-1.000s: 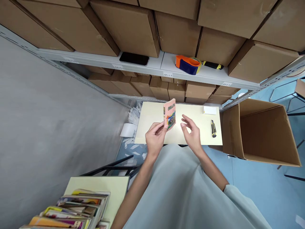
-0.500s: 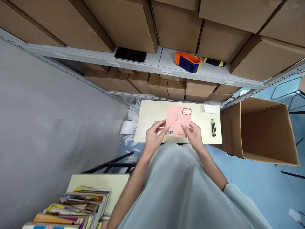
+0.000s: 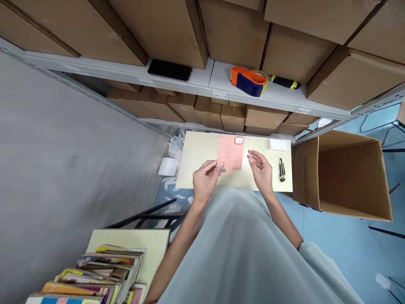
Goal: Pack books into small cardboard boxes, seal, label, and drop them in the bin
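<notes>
A thin pink book (image 3: 230, 154) is held up over the pale yellow table (image 3: 196, 147), its barcode at the lower left and a red-edged white label at the top right. My left hand (image 3: 205, 177) pinches it by the lower left corner, thumb on the face toward me. To the right of the book, and apart from it, is my right hand (image 3: 261, 169), fingers apart with nothing in them. A white sticker block (image 3: 277, 145) and a yellow-and-black utility knife (image 3: 282, 170) lie on the table's right side.
Shelves of cardboard boxes (image 3: 236, 33) rise ahead, with a phone (image 3: 170, 70), an orange-and-blue tape dispenser (image 3: 248, 81) and another knife (image 3: 285, 82) on the ledge. An open carton (image 3: 351, 175) stands right. Stacked books (image 3: 104, 270) fill a side table at lower left.
My right hand has let go of the book and moved a little to the right. The book, still in my left hand, has turned slightly and shifted left.
</notes>
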A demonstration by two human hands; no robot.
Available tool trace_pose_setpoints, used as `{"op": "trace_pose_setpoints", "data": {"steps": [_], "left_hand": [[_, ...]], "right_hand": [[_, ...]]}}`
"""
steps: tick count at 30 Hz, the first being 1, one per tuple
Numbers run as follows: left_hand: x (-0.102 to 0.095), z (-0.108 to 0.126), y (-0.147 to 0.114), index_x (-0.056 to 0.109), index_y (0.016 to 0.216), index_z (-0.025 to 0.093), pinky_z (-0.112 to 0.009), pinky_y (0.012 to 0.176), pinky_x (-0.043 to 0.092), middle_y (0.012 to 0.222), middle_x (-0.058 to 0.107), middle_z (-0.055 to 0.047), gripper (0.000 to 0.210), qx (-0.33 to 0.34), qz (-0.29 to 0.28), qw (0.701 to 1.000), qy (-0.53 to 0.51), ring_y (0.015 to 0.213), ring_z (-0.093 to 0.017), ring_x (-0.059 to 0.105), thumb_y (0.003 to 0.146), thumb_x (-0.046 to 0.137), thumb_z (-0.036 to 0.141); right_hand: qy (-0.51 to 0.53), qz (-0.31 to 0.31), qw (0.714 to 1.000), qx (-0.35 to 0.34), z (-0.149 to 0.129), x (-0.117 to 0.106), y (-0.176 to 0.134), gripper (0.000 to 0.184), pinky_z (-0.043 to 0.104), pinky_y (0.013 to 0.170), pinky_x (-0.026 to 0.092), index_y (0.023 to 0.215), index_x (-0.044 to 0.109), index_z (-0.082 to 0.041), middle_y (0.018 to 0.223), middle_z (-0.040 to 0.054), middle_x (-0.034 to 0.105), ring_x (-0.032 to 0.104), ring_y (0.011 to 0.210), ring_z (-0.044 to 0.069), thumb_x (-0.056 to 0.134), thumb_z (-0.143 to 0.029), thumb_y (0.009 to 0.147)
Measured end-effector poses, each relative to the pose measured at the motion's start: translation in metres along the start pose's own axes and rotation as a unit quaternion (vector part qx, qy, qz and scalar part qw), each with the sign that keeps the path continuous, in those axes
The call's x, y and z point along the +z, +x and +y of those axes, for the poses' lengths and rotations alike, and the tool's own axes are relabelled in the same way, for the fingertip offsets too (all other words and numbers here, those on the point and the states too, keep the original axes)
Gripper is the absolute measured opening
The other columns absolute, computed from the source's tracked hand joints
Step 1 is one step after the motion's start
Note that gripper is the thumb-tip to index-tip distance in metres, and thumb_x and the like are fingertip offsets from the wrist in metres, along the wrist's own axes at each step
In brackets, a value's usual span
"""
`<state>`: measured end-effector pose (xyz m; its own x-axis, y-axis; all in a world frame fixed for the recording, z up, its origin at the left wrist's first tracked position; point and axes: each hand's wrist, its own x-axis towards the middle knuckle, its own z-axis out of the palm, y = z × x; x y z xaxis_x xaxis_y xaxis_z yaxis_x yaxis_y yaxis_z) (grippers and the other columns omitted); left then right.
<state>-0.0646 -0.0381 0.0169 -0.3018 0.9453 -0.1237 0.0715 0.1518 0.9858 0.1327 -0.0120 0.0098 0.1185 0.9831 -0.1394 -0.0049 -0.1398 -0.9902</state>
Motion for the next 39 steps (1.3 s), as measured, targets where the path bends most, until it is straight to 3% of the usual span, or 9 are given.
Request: {"op": "trace_pose_setpoints", "data": {"steps": [2,7,11,13,17,23,28,33,39], "left_hand": [[0.003,0.001,0.002,0.087,0.103,0.019,-0.031,0.078,0.064,0.098,0.078,-0.007,0.04,0.033,0.023,0.999,0.031,0.087,-0.02,0.072,0.091,0.079,0.057],[0.023,0.003,-0.011,0.086,0.11,0.023,-0.033,0.087,0.063,0.1,0.08,-0.008,0.026,0.155,0.019,0.976,0.154,0.092,-0.021,0.075,0.103,0.069,0.041],[0.034,0.0,-0.026,0.086,0.111,0.027,-0.041,0.099,0.062,0.117,0.082,-0.01,0.023,0.245,-0.06,0.942,0.222,0.107,-0.024,0.076,0.105,0.064,0.031],[0.03,0.0,-0.028,0.085,0.113,0.028,-0.044,0.103,0.061,0.119,0.082,-0.009,0.02,0.249,-0.06,0.941,0.222,0.111,-0.025,0.076,0.104,0.066,0.03],[0.004,0.002,-0.015,0.081,0.124,0.025,-0.044,0.099,0.063,0.125,0.08,-0.012,0.03,0.129,0.043,0.973,0.188,0.113,-0.026,0.075,0.102,0.071,0.042],[-0.021,-0.012,0.015,0.085,0.11,0.019,-0.039,0.093,0.066,0.112,0.083,-0.011,0.047,-0.048,-0.053,0.997,0.037,0.1,-0.026,0.078,0.089,0.08,0.061],[-0.04,-0.025,0.032,0.084,0.113,0.018,-0.041,0.092,0.067,0.109,0.084,-0.012,0.054,-0.094,-0.073,0.993,-0.027,0.098,-0.027,0.079,0.081,0.087,0.062],[-0.078,-0.044,0.051,0.082,0.124,0.018,-0.037,0.077,0.067,0.112,0.083,-0.012,0.059,-0.143,-0.119,0.98,-0.074,0.084,-0.022,0.077,0.079,0.088,0.055],[-0.138,-0.09,0.078,0.081,0.121,0.018,-0.03,0.058,0.06,0.092,0.081,-0.008,0.058,-0.2,-0.061,0.977,-0.044,0.069,-0.019,0.073,0.077,0.084,0.055]], "right_hand": [[-0.021,0.002,1.0,-0.007,-0.003,0.0,-0.004,0.053,0.052,0.116,0.058,0.129,0.074,-0.021,0.142,0.0161,0.076,0.075,0.129,0.031,0.072,-0.063,0.097],[-0.003,-0.086,0.996,0.031,0.0,0.022,-0.018,0.052,0.048,0.11,0.063,0.126,0.075,-0.022,0.136,0.014,0.078,0.075,0.128,0.032,0.075,-0.063,0.094],[0.025,-0.081,0.994,0.071,0.008,0.031,-0.013,0.051,0.04,0.088,0.068,0.111,0.074,-0.02,0.101,0.0084,0.083,0.08,0.095,0.026,0.073,-0.068,0.093],[0.037,-0.079,0.992,0.093,0.01,0.026,-0.005,0.054,0.036,0.073,0.067,0.111,0.073,-0.021,0.088,0.005,0.08,0.076,0.08,0.023,0.07,-0.071,0.093],[0.03,-0.109,0.989,0.091,0.008,0.012,0.009,0.055,0.033,0.065,0.064,0.112,0.073,-0.022,0.079,0.0024,0.074,0.072,0.074,0.022,0.071,-0.073,0.092],[0.013,-0.117,0.989,0.093,0.003,0.024,0.008,0.059,0.03,0.056,0.057,0.11,0.074,-0.024,0.077,0.0025,0.072,0.068,0.07,0.021,0.068,-0.079,0.09],[0.003,-0.098,0.99,0.099,0.006,0.051,0.009,0.059,0.031,0.061,0.058,0.11,0.072,-0.024,0.08,0.0018,0.074,0.069,0.07,0.02,0.068,-0.079,0.089],[-0.006,-0.117,0.984,0.131,0.021,0.088,0.022,0.055,0.026,0.049,0.048,0.111,0.067,-0.024,0.075,-0.0011,0.073,0.062,0.059,0.016,0.069,-0.075,0.09],[-0.003,-0.159,0.966,0.204,0.064,0.148,0.038,0.054,0.025,0.054,0.052,0.121,0.058,-0.024,0.087,-0.0018,0.081,0.069,0.062,0.014,0.079,-0.052,0.08]]}}
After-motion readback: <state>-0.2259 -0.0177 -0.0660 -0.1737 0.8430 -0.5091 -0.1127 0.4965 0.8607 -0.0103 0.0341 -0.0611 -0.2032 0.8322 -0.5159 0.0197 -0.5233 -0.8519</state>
